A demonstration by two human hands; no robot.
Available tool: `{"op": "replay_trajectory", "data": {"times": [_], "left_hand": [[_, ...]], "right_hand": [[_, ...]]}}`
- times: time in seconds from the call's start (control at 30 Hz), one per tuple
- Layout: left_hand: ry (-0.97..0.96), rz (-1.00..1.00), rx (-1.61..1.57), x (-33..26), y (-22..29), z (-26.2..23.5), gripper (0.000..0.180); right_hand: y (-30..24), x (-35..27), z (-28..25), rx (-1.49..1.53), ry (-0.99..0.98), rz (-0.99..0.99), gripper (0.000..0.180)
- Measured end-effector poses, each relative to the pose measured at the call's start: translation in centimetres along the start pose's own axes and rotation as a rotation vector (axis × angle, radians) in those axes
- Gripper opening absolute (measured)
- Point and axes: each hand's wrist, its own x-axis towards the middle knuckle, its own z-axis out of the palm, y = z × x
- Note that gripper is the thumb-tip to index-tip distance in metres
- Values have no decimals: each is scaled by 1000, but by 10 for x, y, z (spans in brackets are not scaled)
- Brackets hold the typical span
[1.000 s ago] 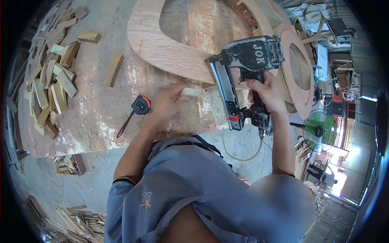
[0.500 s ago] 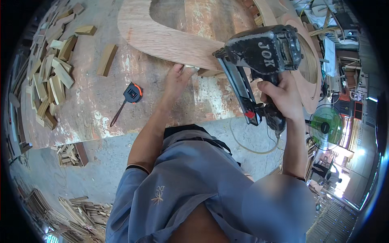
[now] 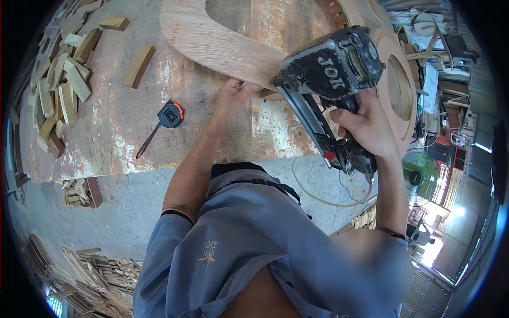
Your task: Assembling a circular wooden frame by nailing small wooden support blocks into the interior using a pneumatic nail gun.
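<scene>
My right hand (image 3: 365, 126) grips the handle of a black pneumatic nail gun (image 3: 330, 75), held above the worn workbench (image 3: 191, 132) with its nose pointing at the edge of a curved plywood ring (image 3: 222, 45). My left hand (image 3: 231, 99) reaches forward and holds a small wooden block (image 3: 265, 93) against the underside of that ring's near edge. The block is mostly hidden by the gun and my fingers.
A black and orange tape measure (image 3: 169, 115) lies on the bench left of my arm. Several short wood blocks (image 3: 63, 90) are piled at the left, one loose block (image 3: 139, 65) nearer. A second round plywood ring (image 3: 398, 90) stands at right. An air hose (image 3: 323, 197) loops below the bench edge.
My left hand moved forward from the bench surface to the ring's near edge. The nail gun rose and swung closer to the camera, toward the same spot.
</scene>
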Motion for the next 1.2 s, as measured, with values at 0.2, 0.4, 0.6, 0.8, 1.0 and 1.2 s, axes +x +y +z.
{"op": "replay_trajectory", "data": {"times": [0.2,0.4,0.6,0.8,1.0,1.2], "left_hand": [[-66,79,-55,6,-15,-8,27],[-70,108,-64,10,-23,-12,28],[-61,82,-73,9,-18,-10,27],[104,-121,-19,5,37,-13,32],[205,-68,-39,16,42,-13,41],[175,-45,-59,15,41,-10,38]], "right_hand": [[-11,10,5,-79,-32,55,21],[-14,14,6,-130,-43,51,22],[-24,15,7,-146,-17,-62,25],[-27,17,2,-135,-30,-18,25],[-34,27,13,-145,-59,-61,22],[-29,32,11,-292,-60,-47,21]]}}
